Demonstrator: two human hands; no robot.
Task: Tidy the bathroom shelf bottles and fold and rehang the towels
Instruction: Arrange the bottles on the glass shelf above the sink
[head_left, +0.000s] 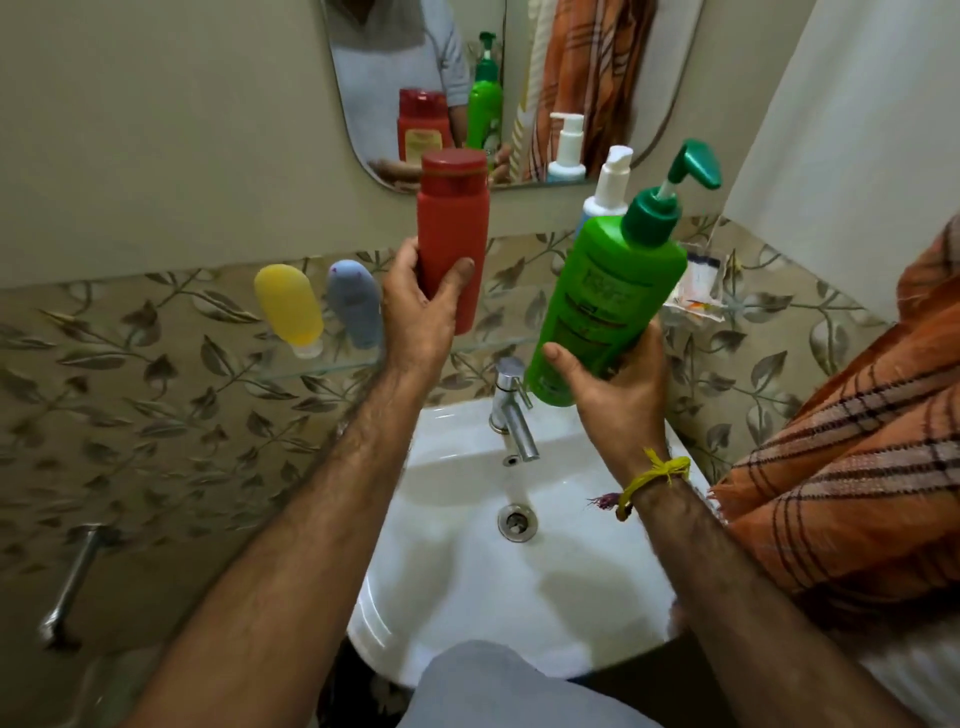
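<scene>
My left hand (418, 306) grips a red bottle (453, 228) with a red cap, held upright above the glass shelf (311, 366). A large green pump bottle (608, 306) is tilted to the right in my right hand (618, 384), above the tap. On the shelf stand a yellow squeeze bottle (289, 309) and a grey-blue one (355, 304), both cap down. A white pump bottle (605, 195) stands behind the green one. An orange checked towel (841, 467) hangs at the right.
A white sink (514, 561) with a chrome tap (511, 408) lies below my hands. The mirror (509, 88) above reflects the bottles. A crumpled packet (698, 283) sits on the shelf's right end. A chrome towel bar (70, 587) sticks out at lower left.
</scene>
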